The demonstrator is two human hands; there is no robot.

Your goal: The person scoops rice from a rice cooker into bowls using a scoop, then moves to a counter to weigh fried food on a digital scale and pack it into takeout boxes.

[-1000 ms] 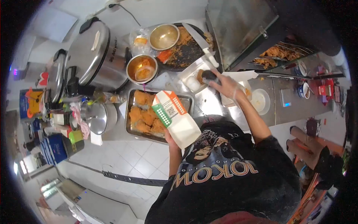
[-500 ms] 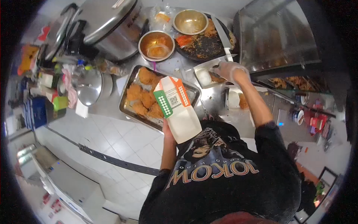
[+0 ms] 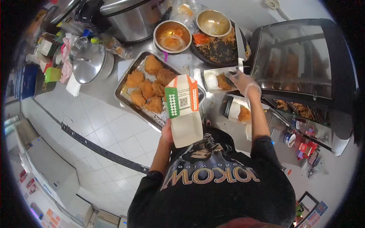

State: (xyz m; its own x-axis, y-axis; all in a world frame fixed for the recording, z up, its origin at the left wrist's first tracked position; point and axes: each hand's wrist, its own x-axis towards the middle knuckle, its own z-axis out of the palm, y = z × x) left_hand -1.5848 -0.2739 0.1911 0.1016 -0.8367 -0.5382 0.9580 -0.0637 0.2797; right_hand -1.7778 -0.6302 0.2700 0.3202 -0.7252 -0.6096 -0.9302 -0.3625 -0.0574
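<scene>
My left hand (image 3: 166, 132) grips an open paper food box (image 3: 187, 131), printed green and orange on its lid, holding it over the near edge of a metal tray (image 3: 127, 103). Pieces of fried chicken (image 3: 147, 89) lie on that tray. My right hand (image 3: 244, 82), in a clear glove, is closed on what look like dark tongs (image 3: 229, 78), partly hidden by the fingers. Their tips are at a piece of fried chicken (image 3: 223, 81) in a second open paper box (image 3: 210, 80) with white rice in it. Whether they touch the chicken, I cannot tell.
Beyond the right hand lies a knife (image 3: 240, 42) on a crumb-covered round black board (image 3: 213, 55). Two metal bowls (image 3: 173, 36) stand nearby. A glass-fronted cabinet (image 3: 292, 57) is at right. Another box (image 3: 238, 111) with chicken sits closer to me. A lidded pot (image 3: 89, 64) stands left.
The view has shifted. My right hand and tongs have drawn back slightly toward the box's right side, and its chicken piece shows more. My left hand still holds the open box.
</scene>
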